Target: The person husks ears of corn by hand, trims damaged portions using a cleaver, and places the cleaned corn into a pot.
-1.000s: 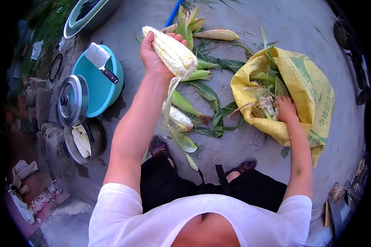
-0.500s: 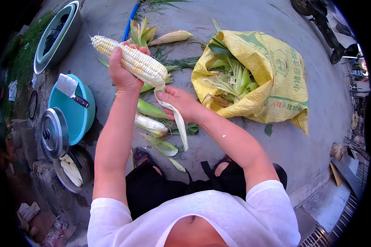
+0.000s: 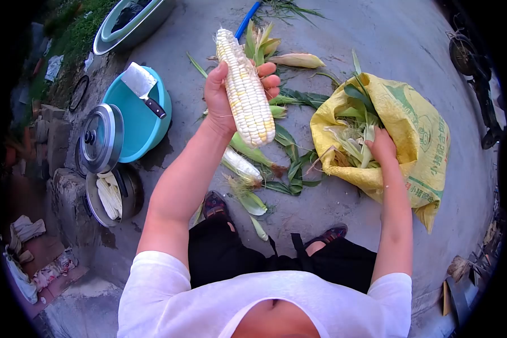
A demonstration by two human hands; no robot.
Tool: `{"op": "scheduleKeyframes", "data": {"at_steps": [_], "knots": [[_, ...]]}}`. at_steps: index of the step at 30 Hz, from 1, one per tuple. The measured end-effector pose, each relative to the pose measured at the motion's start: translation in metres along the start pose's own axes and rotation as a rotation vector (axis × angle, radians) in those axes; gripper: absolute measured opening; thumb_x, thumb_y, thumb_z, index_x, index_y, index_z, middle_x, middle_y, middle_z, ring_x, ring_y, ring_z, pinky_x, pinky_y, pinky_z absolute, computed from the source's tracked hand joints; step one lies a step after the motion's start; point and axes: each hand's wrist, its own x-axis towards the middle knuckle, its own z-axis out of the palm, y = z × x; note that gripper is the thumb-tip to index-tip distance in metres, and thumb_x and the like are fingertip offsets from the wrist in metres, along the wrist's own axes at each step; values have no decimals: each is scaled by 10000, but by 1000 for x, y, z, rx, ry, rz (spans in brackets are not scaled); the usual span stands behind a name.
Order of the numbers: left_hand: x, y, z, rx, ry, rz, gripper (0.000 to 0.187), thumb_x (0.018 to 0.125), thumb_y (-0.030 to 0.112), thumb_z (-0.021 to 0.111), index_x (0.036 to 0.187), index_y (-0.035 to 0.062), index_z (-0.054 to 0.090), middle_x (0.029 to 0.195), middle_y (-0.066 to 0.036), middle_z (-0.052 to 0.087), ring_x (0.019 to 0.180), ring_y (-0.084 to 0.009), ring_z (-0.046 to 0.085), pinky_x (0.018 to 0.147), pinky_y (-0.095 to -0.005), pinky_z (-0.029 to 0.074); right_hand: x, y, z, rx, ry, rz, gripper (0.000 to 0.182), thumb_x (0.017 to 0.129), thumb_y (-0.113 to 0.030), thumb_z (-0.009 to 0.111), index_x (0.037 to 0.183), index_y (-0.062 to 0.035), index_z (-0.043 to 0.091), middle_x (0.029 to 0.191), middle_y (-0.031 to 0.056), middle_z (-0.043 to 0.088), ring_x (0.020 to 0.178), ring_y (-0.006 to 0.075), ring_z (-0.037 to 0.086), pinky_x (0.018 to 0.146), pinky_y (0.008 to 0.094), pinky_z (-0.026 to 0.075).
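Observation:
My left hand is wrapped round a peeled ear of corn with white and yellow kernels, holding it up over the ground. At the mouth of a yellow woven sack, my right hand is closed on a pale strip of corn husk; its fingertips are partly hidden. More husks fill the sack's opening around that hand. Below the raised ear, another partly husked ear lies on the ground among green leaves.
At left stands a turquoise basin with a cleaver across its rim. Next to it are a pot holding pale corn and a glass lid. Loose husks and an unpeeled ear lie further off.
The husk strip has come off the ear. My right hand has moved right with it, from the ear to the sack's mouth. My left hand still holds the ear, now more upright.

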Motion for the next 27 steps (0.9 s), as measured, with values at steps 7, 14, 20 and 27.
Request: {"op": "scheduleKeyframes", "data": {"at_steps": [7,14,20,27], "knots": [[-18,-9,6,-59,-318,-128,614,706,522,611,1048,20,522,992,-130,544,863,-245,568,727,-386,498,10,-29,-50,307,48,-129,230,883,-273,478,962,-77,567,870,159,592,817,354,560,693,448,443],[-48,24,1,-89,-186,-197,606,837,461,529,1229,13,419,1041,-166,561,903,-259,593,796,-400,509,-11,-91,-77,341,-202,-212,310,827,-297,558,639,-56,609,874,153,623,829,339,574,704,421,441],[-110,44,-46,-152,103,-47,587,928,471,300,1291,12,354,1150,-168,526,896,-279,612,738,-435,532,-17,-177,-82,386,-53,-487,721,694,-102,692,1330,-91,352,1357,208,331,1226,363,352,998,423,319],[-155,93,-66,-238,223,187,576,933,472,235,1332,61,301,1157,-162,521,786,-290,640,639,-426,562,10,-372,-111,733,-22,-819,722,738,-193,682,1330,-39,299,1235,215,420,1134,369,426,943,404,376]]}}
